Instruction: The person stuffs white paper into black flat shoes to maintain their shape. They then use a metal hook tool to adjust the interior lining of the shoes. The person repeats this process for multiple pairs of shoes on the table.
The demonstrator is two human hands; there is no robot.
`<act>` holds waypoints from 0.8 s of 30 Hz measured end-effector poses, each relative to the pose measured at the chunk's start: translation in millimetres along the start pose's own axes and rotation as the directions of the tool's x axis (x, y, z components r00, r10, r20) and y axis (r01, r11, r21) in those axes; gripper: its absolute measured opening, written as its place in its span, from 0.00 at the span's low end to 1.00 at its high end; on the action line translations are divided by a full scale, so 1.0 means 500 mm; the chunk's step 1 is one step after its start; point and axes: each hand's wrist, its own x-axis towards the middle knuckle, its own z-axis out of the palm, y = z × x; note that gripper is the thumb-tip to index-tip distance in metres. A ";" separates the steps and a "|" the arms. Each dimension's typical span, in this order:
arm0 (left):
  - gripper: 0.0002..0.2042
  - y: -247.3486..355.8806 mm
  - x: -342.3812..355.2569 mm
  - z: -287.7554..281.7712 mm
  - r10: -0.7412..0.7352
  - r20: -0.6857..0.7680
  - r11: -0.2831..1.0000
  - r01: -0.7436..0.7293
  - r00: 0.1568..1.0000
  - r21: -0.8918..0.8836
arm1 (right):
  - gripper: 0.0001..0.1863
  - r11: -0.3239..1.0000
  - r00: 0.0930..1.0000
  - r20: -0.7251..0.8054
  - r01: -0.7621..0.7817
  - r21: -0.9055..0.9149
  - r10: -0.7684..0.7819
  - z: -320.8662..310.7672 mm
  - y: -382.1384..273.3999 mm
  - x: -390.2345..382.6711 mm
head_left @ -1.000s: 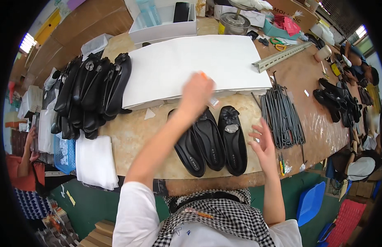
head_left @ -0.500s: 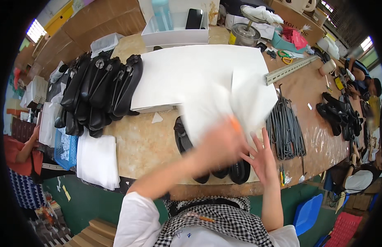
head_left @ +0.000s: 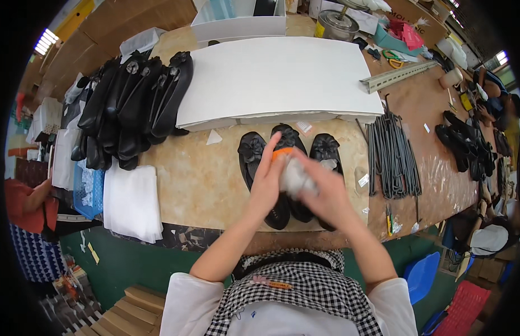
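Note:
Between my two hands is a crumpled wad of thin white paper (head_left: 296,178), blurred by motion. My left hand (head_left: 264,182) presses against its left side with fingers stretched upward; a bright orange item (head_left: 282,152) shows by these fingers, its kind unclear. From the right, my right hand (head_left: 330,196) closes over the wad, its fingers smeared. Under and around my hands lie black flat shoes with flower trims: a left one (head_left: 251,150), a middle one (head_left: 288,134) partly covered, and a right one (head_left: 326,147). Just beyond them rests a stack of white paper sheets (head_left: 277,75).
Many black shoes (head_left: 131,106) are piled at left, beside folded white sheets (head_left: 131,201) and a blue basket (head_left: 87,193). Grey metal rods (head_left: 391,157) lie at right, below a slotted metal bar (head_left: 400,77). Co-workers sit at both sides. A blue plastic chair (head_left: 421,277) stands on the floor.
A loose sheet of white paper has been squeezed into a wad. My left hand has moved back to the left, and my right hand has closed in on the paper. The view has shifted slightly.

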 end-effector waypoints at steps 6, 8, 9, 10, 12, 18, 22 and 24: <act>0.15 -0.095 -0.114 0.040 0.185 0.575 0.130 -0.600 0.797 0.789 | 0.20 0.921 0.974 0.228 0.081 -0.381 0.009 0.001 0.051 0.000; 0.12 -0.110 -0.112 0.042 0.212 0.595 0.095 -0.622 0.775 0.777 | 0.22 0.796 0.977 0.089 0.209 -0.568 -0.193 0.074 0.110 0.022; 0.12 -0.113 -0.113 0.041 0.201 0.595 0.074 -0.618 0.778 0.783 | 0.22 0.775 0.973 0.124 0.232 -0.588 -0.197 0.115 0.135 0.070; 0.12 -0.113 -0.111 0.041 0.191 0.601 0.054 -0.620 0.776 0.783 | 0.22 0.750 0.968 0.156 0.251 -0.612 -0.197 0.132 0.151 0.097; 0.11 -0.115 -0.110 0.034 0.179 0.585 0.060 -0.602 0.791 0.796 | 0.24 0.805 0.984 0.149 0.169 -0.569 -0.101 0.128 0.139 0.081; 0.10 -0.115 -0.109 0.038 0.190 0.587 0.043 -0.604 0.787 0.796 | 0.35 0.974 0.977 0.090 -0.181 -0.138 0.194 0.015 0.136 0.078; 0.11 -0.117 -0.104 0.042 0.188 0.619 0.018 -0.632 0.763 0.774 | 0.30 0.920 0.984 0.038 -0.149 -0.361 0.174 0.072 0.168 0.123; 0.11 -0.104 -0.089 0.036 0.145 0.636 -0.010 -0.642 0.758 0.767 | 0.28 0.890 0.953 0.094 -0.229 -0.395 0.287 0.078 0.155 0.160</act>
